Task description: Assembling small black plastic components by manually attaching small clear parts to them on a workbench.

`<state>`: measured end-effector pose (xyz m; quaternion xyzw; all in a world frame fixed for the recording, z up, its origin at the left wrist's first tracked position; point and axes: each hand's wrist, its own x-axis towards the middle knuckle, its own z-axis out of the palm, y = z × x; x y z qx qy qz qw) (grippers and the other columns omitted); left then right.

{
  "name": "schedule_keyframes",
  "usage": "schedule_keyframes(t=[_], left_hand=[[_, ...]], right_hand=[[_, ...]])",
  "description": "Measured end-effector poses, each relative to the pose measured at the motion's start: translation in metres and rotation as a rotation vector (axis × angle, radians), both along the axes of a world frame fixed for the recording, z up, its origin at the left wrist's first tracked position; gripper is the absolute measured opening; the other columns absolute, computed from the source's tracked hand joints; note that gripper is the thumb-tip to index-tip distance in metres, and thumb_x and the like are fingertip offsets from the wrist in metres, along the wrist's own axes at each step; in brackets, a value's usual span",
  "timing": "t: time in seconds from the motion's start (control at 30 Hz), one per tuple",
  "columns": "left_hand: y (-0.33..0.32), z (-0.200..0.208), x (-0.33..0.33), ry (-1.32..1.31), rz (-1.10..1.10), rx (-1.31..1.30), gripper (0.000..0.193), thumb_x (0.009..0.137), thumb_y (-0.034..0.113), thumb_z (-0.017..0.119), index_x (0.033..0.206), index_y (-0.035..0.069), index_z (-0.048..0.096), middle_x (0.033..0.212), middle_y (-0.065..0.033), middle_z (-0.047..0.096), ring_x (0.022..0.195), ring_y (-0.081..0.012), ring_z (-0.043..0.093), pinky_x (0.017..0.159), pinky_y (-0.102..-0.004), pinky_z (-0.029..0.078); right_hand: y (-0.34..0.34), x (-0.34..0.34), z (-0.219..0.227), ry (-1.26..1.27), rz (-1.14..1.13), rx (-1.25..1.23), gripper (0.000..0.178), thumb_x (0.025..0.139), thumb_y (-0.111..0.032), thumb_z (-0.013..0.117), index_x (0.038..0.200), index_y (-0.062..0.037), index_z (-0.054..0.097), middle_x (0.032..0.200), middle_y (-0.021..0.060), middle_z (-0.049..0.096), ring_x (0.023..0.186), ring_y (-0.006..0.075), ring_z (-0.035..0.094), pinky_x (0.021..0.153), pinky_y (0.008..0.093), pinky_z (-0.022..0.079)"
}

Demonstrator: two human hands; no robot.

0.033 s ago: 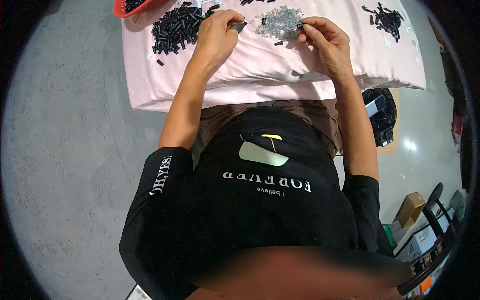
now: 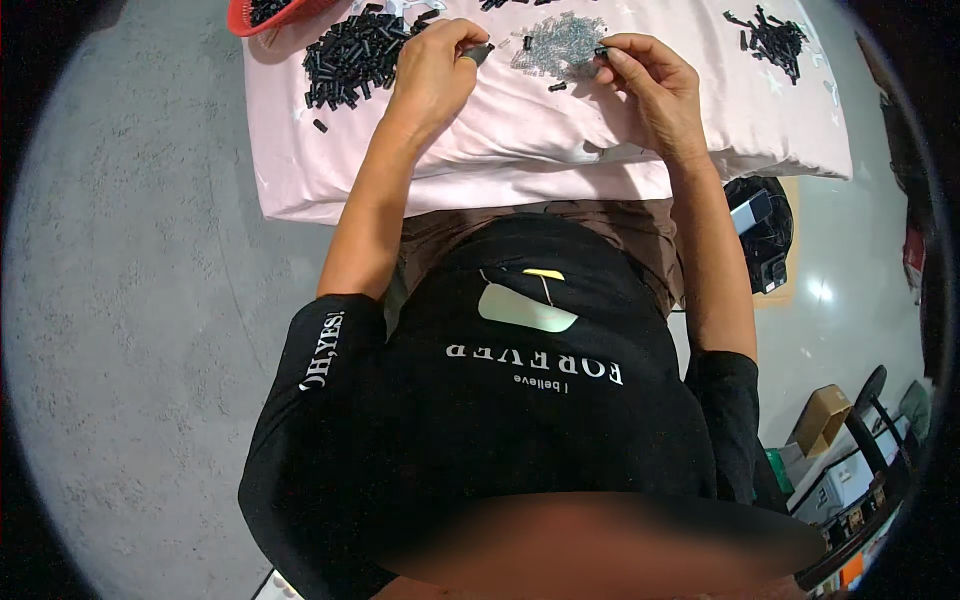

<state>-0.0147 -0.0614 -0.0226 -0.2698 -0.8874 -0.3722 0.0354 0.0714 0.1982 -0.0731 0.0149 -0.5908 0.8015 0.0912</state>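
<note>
My left hand [image 2: 436,72] is closed on a small black tubular piece [image 2: 482,54], beside a large heap of short black tubes [image 2: 348,58]. Pinched between the thumb and fingertips of my right hand [image 2: 658,88] is a small black part [image 2: 601,53], too small to make out fully. Between the two hands lies a pile of small clear pieces [image 2: 562,44], with a black piece on its left part. One loose black piece [image 2: 557,87] rests just in front of that pile.
A pink cloth [image 2: 520,150] covers the work surface. At the far left stands a red basket [image 2: 300,12] holding black pieces. A smaller heap of thin black parts [image 2: 774,42] lies far right. One stray black tube [image 2: 320,126] sits near the left edge.
</note>
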Motion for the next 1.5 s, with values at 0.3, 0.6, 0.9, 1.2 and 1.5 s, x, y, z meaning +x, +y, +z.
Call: schedule_keyframes(t=[0.3, 0.6, 0.9, 1.2, 1.5], left_hand=[[0.026, 0.012, 0.002, 0.154, -0.056, -0.09, 0.021, 0.082, -0.004, 0.057, 0.097, 0.001, 0.071, 0.094, -0.0175, 0.068, 0.09, -0.0343, 0.067, 0.084, -0.0417, 0.052], [0.034, 0.016, -0.003, 0.159, -0.096, -0.14, 0.007, 0.086, -0.003, 0.058, 0.089, -0.002, 0.064, 0.088, -0.0202, 0.062, 0.086, -0.0378, 0.062, 0.079, -0.0455, 0.049], [0.065, 0.045, 0.034, -0.332, -0.146, 0.192, 0.024, 0.085, -0.009, 0.051, 0.104, -0.004, 0.064, 0.08, -0.0118, 0.066, 0.074, -0.0156, 0.06, 0.069, -0.0301, 0.05], [0.071, 0.043, 0.039, -0.281, -0.199, 0.24, 0.023, 0.084, -0.01, 0.052, 0.103, -0.005, 0.064, 0.082, -0.0139, 0.07, 0.075, -0.0168, 0.066, 0.069, -0.031, 0.054], [0.074, 0.045, 0.042, -0.347, -0.136, 0.305, 0.016, 0.088, -0.007, 0.059, 0.103, -0.003, 0.066, 0.082, -0.0115, 0.071, 0.074, -0.0138, 0.067, 0.066, -0.0285, 0.055]], right_hand=[[0.001, -0.001, -0.001, 0.001, 0.024, -0.075, 0.02, 0.101, -0.006, 0.063, 0.119, 0.0021, 0.069, 0.097, 0.0085, 0.073, 0.083, 0.0102, 0.068, 0.078, 0.0218, 0.055], [0.002, -0.002, 0.002, -0.041, 0.015, 0.022, 0.019, 0.102, -0.008, 0.063, 0.118, -0.0003, 0.07, 0.097, 0.0071, 0.073, 0.082, 0.0082, 0.067, 0.073, 0.0195, 0.053], [0.003, -0.004, -0.001, -0.066, 0.032, -0.034, 0.019, 0.102, -0.007, 0.062, 0.118, 0.002, 0.069, 0.096, 0.007, 0.073, 0.08, 0.008, 0.066, 0.071, 0.0189, 0.051], [0.002, -0.004, 0.0, -0.044, 0.057, -0.013, 0.02, 0.102, -0.008, 0.063, 0.117, 0.0026, 0.069, 0.092, 0.0058, 0.072, 0.079, 0.0078, 0.064, 0.071, 0.0192, 0.051], [0.004, -0.003, 0.001, -0.051, 0.11, 0.018, 0.019, 0.103, -0.008, 0.062, 0.117, 0.002, 0.069, 0.089, 0.005, 0.071, 0.077, 0.0072, 0.063, 0.071, 0.0196, 0.051]])
